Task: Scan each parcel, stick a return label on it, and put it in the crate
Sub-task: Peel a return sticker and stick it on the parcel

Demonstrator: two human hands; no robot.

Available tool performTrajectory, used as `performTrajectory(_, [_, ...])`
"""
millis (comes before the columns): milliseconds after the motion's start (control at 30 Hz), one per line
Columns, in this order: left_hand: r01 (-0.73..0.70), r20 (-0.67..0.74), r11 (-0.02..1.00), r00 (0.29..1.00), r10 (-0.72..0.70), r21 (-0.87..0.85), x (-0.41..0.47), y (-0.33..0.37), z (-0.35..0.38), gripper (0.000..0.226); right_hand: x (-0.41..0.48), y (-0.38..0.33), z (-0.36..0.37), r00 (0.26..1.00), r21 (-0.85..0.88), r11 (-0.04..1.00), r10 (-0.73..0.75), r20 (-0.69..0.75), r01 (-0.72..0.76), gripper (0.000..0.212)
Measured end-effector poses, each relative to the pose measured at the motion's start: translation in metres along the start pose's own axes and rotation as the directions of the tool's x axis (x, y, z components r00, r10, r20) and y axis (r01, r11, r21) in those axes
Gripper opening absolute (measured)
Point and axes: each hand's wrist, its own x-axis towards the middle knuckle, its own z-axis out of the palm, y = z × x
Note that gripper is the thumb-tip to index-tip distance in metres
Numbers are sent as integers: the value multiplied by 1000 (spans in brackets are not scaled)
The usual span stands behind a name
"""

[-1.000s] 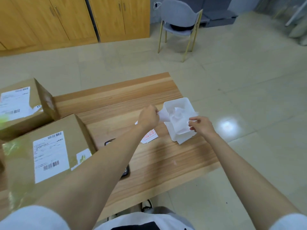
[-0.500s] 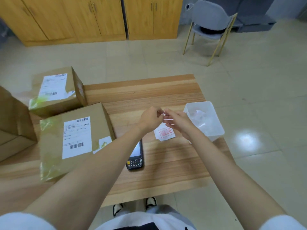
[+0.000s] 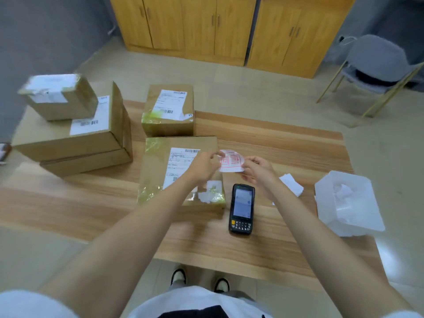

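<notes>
A white return label (image 3: pixel 230 162) with red print is held in the air between my left hand (image 3: pixel 205 165) and my right hand (image 3: pixel 258 168), each pinching one edge. It hovers over the right edge of a flat brown parcel (image 3: pixel 158 177) that bears a shipping label. A black handheld scanner (image 3: pixel 242 208) lies on the wooden table (image 3: pixel 275 230) just right of that parcel, below my right hand. A smaller parcel (image 3: pixel 168 111) sits behind it.
A stack of larger cardboard boxes (image 3: pixel 75 136) with a small box (image 3: pixel 60 96) on top fills the table's left. A white plastic bin (image 3: pixel 348 203) with crumpled paper stands at the right edge, loose white backing papers (image 3: pixel 291 184) beside it. A grey chair (image 3: pixel 376 65) stands far right.
Both hands have lifted the label off near the bin and carried it left toward the flat parcel. The view has swung left, bringing the box stack into sight.
</notes>
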Motion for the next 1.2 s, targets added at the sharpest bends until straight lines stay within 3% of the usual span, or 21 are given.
performTrajectory(233, [106,-12,958,994,-113,-266,-19,-46,-57,43,-3,-4,64,998,-104,994,-22,55,28,21])
performTrajectory(467, [111,-33,948,991,-127,-298,-32,-70,-72,48,-7,9,94,977,-330,929,-116,177,170,22])
performTrajectory(600, [173,95,938,984,-151,-301,-36,-79,-74,64,-6,15,102,980,-346,922,-126,152,172,29])
performTrajectory(667, [216,172,937,970,-173,-275,-36,-80,-74,57,-6,16,104,977,-381,906,-128,168,184,32])
performTrajectory(800, [206,232,969,958,-171,-139,-34,-79,-69,14,-8,16,105,961,-419,881,-123,246,220,35])
performTrajectory(900, [167,228,984,962,-150,-59,-32,-78,-65,19,-10,15,101,938,-449,857,-106,329,255,33])
performTrajectory(1000, [139,177,976,978,-110,-166,-31,-76,-60,29,-10,16,99,922,-452,852,-86,378,265,32])
performTrajectory(1200, [123,89,976,990,-108,-177,-20,-66,-45,9,-7,25,94,950,-411,896,-38,309,169,48])
